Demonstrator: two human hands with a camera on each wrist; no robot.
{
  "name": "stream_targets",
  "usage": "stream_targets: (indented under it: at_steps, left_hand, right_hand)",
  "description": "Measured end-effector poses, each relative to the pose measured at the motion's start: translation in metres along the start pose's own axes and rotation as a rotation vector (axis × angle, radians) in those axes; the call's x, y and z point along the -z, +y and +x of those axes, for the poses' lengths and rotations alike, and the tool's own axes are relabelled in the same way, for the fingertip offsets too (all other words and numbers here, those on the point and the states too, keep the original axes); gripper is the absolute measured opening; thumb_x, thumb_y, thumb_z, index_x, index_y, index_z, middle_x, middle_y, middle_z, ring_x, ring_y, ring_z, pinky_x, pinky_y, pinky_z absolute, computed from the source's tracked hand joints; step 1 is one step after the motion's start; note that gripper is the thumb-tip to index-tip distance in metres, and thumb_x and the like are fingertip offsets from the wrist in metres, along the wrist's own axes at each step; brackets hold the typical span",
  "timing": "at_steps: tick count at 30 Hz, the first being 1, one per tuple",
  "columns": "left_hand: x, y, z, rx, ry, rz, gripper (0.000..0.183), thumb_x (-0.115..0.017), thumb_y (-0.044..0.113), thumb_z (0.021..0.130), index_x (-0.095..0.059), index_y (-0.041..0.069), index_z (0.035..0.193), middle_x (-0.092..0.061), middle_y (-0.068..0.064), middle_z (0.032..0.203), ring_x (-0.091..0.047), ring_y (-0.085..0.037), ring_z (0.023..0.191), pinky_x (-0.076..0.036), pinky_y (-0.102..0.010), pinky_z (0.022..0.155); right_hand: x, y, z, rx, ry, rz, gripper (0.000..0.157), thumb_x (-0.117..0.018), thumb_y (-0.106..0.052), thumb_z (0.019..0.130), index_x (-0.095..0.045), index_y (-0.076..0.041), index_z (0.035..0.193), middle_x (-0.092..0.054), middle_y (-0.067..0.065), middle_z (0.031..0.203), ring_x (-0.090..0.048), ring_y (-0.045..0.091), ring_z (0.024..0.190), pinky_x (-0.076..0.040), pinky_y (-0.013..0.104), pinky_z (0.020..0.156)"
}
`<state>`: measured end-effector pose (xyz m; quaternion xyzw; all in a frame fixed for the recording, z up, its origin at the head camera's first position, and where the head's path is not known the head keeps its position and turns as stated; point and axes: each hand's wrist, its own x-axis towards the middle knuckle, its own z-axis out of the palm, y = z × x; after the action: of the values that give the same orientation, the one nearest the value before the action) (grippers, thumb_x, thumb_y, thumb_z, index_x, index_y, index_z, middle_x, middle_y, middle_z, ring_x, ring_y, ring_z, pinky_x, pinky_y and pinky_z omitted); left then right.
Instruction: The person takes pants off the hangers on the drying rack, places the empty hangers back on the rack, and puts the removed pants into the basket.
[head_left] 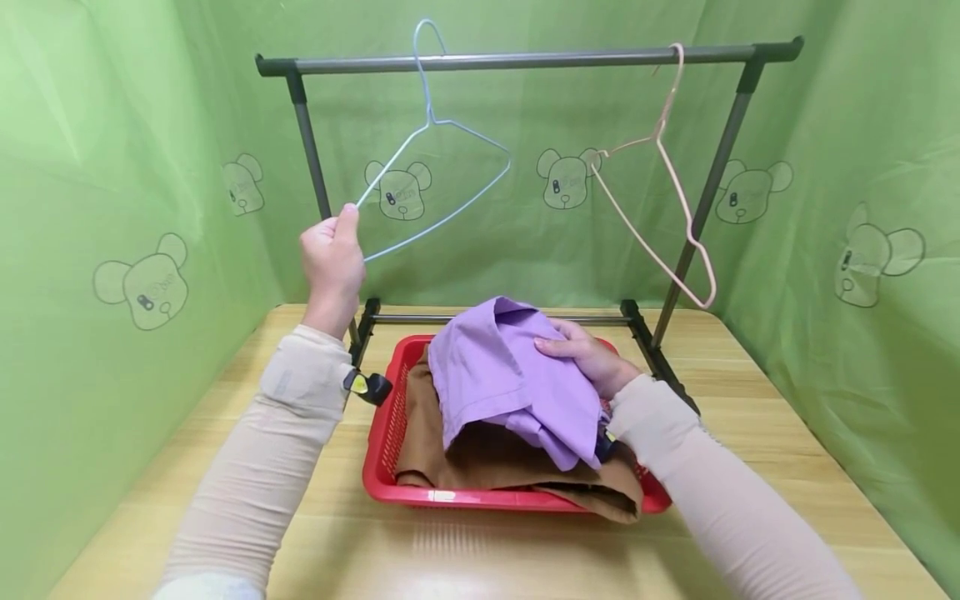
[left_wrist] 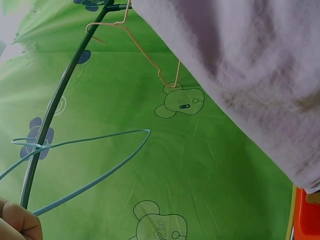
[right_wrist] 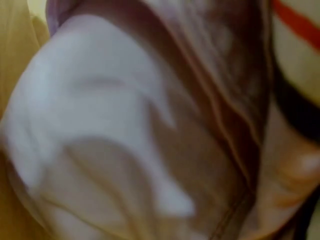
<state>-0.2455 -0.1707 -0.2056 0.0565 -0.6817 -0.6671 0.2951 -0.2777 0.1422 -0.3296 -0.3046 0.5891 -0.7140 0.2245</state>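
Note:
A light blue wire hanger [head_left: 474,200] hooks over the rail, and my left hand [head_left: 335,260] grips its left corner. In the left wrist view part of that hand [left_wrist: 19,222] shows at the lower left with the hanger [left_wrist: 97,182] running out of it. My right hand [head_left: 588,357] holds a purple garment [head_left: 480,367] by its right side, thumb on top and the other fingers partly hidden by cloth. The garment is bunched over a brown garment [head_left: 423,425] in a red basket [head_left: 378,467]. Blurred cloth [right_wrist: 100,115] fills most of the right wrist view.
The grey clothes rack rail [head_left: 525,60] spans the back of the wooden table [head_left: 757,500]. A pink wire hanger [head_left: 678,179] hangs at its right end, turned at an angle. Green curtains [head_left: 112,167] with printed bear heads enclose the back and both sides.

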Motion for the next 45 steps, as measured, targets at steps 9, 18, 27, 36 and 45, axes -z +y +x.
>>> stream_targets:
  at_steps: [9,18,27,36,45]
  left_hand:
    - [-0.004,-0.001,0.0,-0.015,-0.006,0.014,0.048,-0.052,0.034,0.1,-0.039,0.016,0.059,-0.032,0.007,0.049,-0.028,-0.007,0.041,-0.02,-0.02,0.037]
    - [-0.006,-0.003,-0.001,-0.022,-0.012,0.026,0.048,-0.052,0.033,0.101,-0.039,0.015,0.059,-0.032,0.006,0.049,-0.028,-0.007,0.042,-0.02,-0.02,0.038]
    - [-0.009,-0.006,0.001,-0.017,-0.013,0.032,0.048,-0.054,0.032,0.1,-0.039,0.015,0.057,-0.03,0.007,0.049,-0.026,-0.007,0.042,-0.018,-0.02,0.038]
    - [-0.01,-0.01,0.0,-0.013,-0.02,0.015,0.047,-0.053,0.029,0.1,-0.039,0.015,0.057,-0.031,0.006,0.049,-0.026,-0.007,0.042,-0.019,-0.02,0.038]
    - [-0.011,-0.014,-0.001,-0.01,-0.038,-0.003,0.047,-0.053,0.029,0.1,-0.038,0.015,0.058,-0.032,0.006,0.049,-0.028,-0.007,0.041,-0.02,-0.02,0.037]
  right_hand:
    - [0.001,0.005,0.0,-0.01,-0.006,0.006,0.017,-0.056,-0.009,0.096,-0.057,-0.01,0.112,-0.068,0.004,0.094,-0.067,0.013,0.08,-0.056,0.025,0.071]
    - [-0.003,0.004,0.0,-0.062,0.024,-0.023,0.02,-0.055,-0.007,0.095,-0.055,-0.01,0.115,-0.067,0.004,0.095,-0.067,0.014,0.081,-0.056,0.026,0.072]
    - [-0.006,0.005,0.003,-0.114,0.058,-0.121,0.022,-0.058,-0.009,0.092,-0.054,-0.005,0.113,-0.067,0.006,0.093,-0.067,0.014,0.077,-0.057,0.027,0.069]
    - [-0.01,0.005,0.006,-0.181,0.064,-0.232,0.029,-0.058,-0.011,0.092,-0.053,-0.001,0.12,-0.066,0.005,0.092,-0.065,0.013,0.074,-0.055,0.025,0.066]
    - [-0.01,0.01,0.008,-0.23,0.109,-0.32,0.037,-0.062,-0.016,0.09,-0.051,0.004,0.119,-0.064,0.006,0.092,-0.064,0.013,0.075,-0.054,0.025,0.066]
